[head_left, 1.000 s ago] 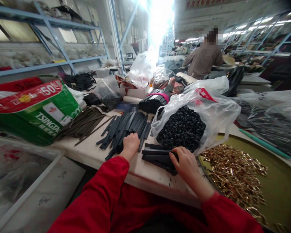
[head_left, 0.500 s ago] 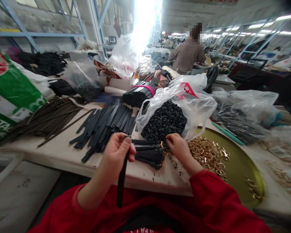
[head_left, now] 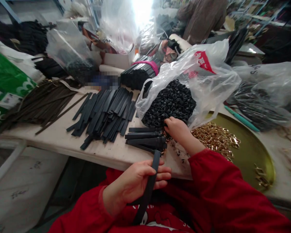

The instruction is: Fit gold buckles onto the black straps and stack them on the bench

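Note:
Across the palm of my left hand (head_left: 138,176) lies a flat black strap (head_left: 149,186), pinned under the thumb, its lower end hanging over my lap. My right hand (head_left: 176,127) reaches to the front edge of a clear plastic bag full of small black loops (head_left: 168,105). Its thumb and fingertips are pinched together by the loops; whatever is between them is too small to make out. Between the hands, black straps with gold clasps (head_left: 145,139) lie stacked at the table edge. A pile of plain black straps (head_left: 106,115) spreads out to the left.
A gold-green tray (head_left: 254,149) with a heap of gold metal clasps (head_left: 215,137) stands at the right. Behind are a black bundle tied with a pink band (head_left: 145,66) and a clear bag (head_left: 269,94). Brown strips (head_left: 46,103) lie far left. A person (head_left: 203,19) is in the background.
My left hand has come down and right, turning palm up with the strap. The right hand has shifted slightly up to the bag of loops. The view has tilted downward.

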`<state>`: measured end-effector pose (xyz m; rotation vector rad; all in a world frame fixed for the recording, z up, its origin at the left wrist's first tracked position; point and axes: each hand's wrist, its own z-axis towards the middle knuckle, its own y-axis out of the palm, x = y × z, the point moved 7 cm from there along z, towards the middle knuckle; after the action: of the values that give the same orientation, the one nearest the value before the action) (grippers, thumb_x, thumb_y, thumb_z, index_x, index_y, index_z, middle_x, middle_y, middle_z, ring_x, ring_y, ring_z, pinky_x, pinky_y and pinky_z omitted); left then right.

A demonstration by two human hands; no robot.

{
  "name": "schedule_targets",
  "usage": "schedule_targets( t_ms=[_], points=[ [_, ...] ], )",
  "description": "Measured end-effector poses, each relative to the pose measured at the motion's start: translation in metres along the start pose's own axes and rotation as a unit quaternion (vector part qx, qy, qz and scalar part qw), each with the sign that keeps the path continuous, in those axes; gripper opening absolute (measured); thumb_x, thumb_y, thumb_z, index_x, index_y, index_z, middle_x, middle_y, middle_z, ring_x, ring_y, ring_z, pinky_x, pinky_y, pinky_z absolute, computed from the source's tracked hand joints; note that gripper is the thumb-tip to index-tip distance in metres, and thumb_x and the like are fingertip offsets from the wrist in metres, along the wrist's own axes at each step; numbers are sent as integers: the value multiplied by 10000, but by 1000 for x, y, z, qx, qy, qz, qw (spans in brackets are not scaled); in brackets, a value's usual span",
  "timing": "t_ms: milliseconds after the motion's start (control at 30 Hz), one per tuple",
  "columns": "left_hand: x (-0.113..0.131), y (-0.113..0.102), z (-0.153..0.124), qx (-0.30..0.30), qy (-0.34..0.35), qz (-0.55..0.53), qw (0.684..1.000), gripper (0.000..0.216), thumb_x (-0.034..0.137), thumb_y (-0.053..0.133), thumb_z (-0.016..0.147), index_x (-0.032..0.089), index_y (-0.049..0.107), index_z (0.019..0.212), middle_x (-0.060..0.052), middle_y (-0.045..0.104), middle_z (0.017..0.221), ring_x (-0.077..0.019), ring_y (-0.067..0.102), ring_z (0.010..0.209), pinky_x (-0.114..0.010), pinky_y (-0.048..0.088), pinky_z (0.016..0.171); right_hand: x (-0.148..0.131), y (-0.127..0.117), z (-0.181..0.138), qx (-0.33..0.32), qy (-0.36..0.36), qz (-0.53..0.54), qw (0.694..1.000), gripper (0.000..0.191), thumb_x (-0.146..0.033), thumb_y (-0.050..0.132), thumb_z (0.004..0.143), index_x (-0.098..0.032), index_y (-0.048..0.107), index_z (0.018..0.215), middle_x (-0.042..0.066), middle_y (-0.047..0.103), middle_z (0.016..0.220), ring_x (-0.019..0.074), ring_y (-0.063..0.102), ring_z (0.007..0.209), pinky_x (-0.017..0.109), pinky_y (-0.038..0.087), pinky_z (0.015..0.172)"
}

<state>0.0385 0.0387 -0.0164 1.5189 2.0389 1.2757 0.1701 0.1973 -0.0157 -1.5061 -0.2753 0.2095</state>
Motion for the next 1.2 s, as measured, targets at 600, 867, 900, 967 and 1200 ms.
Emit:
schedule_targets(
  t_ms=[600, 867, 900, 967, 1200],
  points=[
    [24, 17, 3, 101, 248, 485, 833, 292, 383, 393, 861, 138, 549, 828, 29, 551, 540, -74, 462, 401, -185, 347, 422, -39, -16, -123, 56, 207, 826, 521, 207, -335, 717, 662, -182, 585, 707, -28, 606, 701, 76, 498, 576, 216, 415, 575],
    [19, 24, -14, 135, 286, 620, 718, 316, 367, 334, 881, 162, 566, 814, 22, 536, 532, -113, 489, 469, -221, 356, 496, -54, -10, -134, 11, 225, 882, 413, 186, -260, 750, 629, -189, 608, 725, -21, 643, 796, 102, 596, 744, 248, 466, 736],
    [18, 25, -15, 136, 287, 638, 702, 311, 355, 334, 881, 164, 565, 800, 20, 538, 533, -118, 498, 486, -224, 354, 509, -56, -9, -135, 14, 228, 886, 404, 198, -252, 755, 620, -191, 604, 732, -24, 643, 802, 101, 596, 748, 250, 465, 742],
    [16, 27, -15, 136, 279, 665, 679, 307, 339, 327, 882, 167, 559, 779, 20, 534, 527, -123, 502, 498, -226, 342, 512, -60, -8, -137, 26, 228, 888, 399, 223, -243, 760, 615, -197, 599, 762, -34, 638, 796, 95, 588, 737, 239, 460, 728],
    [5, 19, -5, 71, 182, 695, 692, 308, 322, 320, 871, 153, 570, 816, 29, 522, 515, -115, 486, 450, -214, 350, 466, -60, 1, -150, -9, 197, 844, 499, 301, -261, 755, 629, -199, 590, 873, -39, 598, 741, 89, 537, 678, 217, 416, 664]
  ],
)
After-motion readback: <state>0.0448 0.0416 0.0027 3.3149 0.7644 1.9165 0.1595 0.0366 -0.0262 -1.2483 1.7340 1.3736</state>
